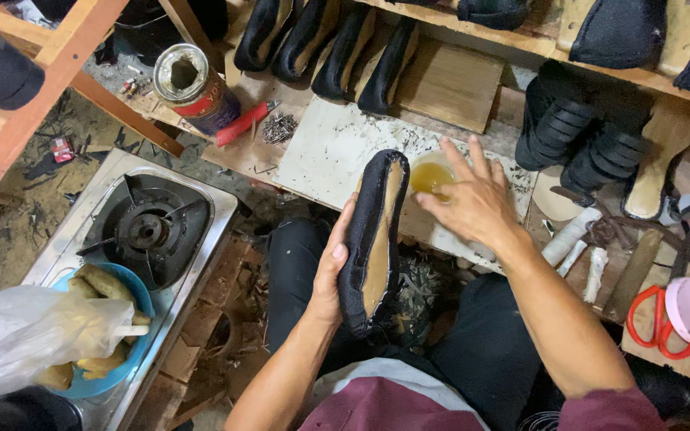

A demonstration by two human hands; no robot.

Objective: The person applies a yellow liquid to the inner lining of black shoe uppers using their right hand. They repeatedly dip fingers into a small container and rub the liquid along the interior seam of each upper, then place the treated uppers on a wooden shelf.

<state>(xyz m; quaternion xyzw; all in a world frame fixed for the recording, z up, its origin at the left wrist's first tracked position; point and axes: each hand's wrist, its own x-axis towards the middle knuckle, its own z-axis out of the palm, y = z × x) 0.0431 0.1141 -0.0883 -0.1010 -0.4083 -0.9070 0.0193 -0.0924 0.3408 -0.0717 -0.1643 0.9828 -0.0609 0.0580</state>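
Left of frame: gas stove (147, 231), blue bowl (125, 279) in the lower left corner. Centre: left hand (331, 275) clamped on black shoe upper (374, 239), sole side up. Right hand (473, 199) open, fingers spread over glue cup (431, 175) on worktop (329, 148). Lower right: orange scissors (655, 319).

Cluttered workshop, low seated view. Wooden shelf (521, 40) along the top edge carries rows of black shoes (321, 36); beneath it a stained white board (321, 152) on a wooden bench. Left: single-burner gas stove (149, 227) on plank flooring (209, 319), reddish timber frame (49, 56) at upper left, grimy littered floor behind.
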